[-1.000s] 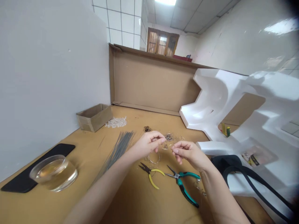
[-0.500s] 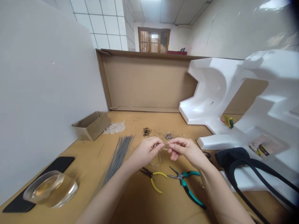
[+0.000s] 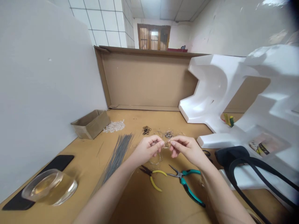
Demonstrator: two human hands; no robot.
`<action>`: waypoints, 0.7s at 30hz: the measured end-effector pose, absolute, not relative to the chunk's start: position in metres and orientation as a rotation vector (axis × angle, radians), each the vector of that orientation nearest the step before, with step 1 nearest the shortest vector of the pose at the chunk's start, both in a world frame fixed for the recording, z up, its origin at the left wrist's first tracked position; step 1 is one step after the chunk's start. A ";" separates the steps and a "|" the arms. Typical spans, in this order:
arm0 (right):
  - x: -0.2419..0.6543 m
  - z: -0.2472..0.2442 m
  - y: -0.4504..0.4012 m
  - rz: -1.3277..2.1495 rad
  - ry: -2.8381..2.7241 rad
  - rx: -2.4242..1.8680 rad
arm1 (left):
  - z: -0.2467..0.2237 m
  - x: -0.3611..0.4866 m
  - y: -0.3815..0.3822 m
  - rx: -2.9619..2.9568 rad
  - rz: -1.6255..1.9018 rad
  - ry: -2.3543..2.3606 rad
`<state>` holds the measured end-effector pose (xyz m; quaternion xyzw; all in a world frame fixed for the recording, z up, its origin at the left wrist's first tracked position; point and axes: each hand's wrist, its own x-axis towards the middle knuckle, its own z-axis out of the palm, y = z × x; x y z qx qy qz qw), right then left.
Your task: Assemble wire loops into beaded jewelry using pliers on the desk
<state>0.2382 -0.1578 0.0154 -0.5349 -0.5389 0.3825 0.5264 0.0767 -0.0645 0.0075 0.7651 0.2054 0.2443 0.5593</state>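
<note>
My left hand (image 3: 149,147) and my right hand (image 3: 184,147) face each other over the table, thumbs and forefingers pinched together with a small gap between. They grip a thin silvery wire, whose fine details are too small to make out. A loop of the wire (image 3: 157,161) curves below my left hand. Just beyond the fingers lies a small heap of silvery metal pieces (image 3: 169,134), with black rings (image 3: 146,130) to its left. Yellow-handled pliers (image 3: 154,177) and teal-handled long-nose pliers (image 3: 183,179) lie open nearer me.
A bundle of grey wires (image 3: 118,154) lies left of my forearm. Behind it are small clear pieces (image 3: 114,126) and a cardboard box (image 3: 91,124). A clear cup of liquid (image 3: 50,186) stands on a black flat object (image 3: 58,162). White foam (image 3: 207,90) and black straps (image 3: 233,158) occupy the right.
My hands have drawn very slightly apart, both still pinching. The whole view has shifted a little; the tools and heaps lie as before.
</note>
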 end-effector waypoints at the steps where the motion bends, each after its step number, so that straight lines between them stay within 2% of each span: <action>1: 0.238 0.016 -0.158 0.920 -1.279 -1.292 | 0.008 0.076 -0.064 1.816 0.565 0.482; 6: 0.238 0.018 -0.158 0.936 -1.238 -1.333 | 0.010 0.068 -0.052 1.937 0.538 0.549; 9: 0.242 0.016 -0.157 0.908 -1.183 -1.357 | 0.005 0.061 -0.032 2.183 0.526 0.790; 12: 0.244 0.015 -0.157 0.893 -1.169 -1.366 | -0.007 0.055 -0.012 2.525 0.198 1.120; 21: 0.246 0.011 -0.155 0.902 -1.184 -1.352 | -0.044 0.066 0.003 2.430 -0.042 1.244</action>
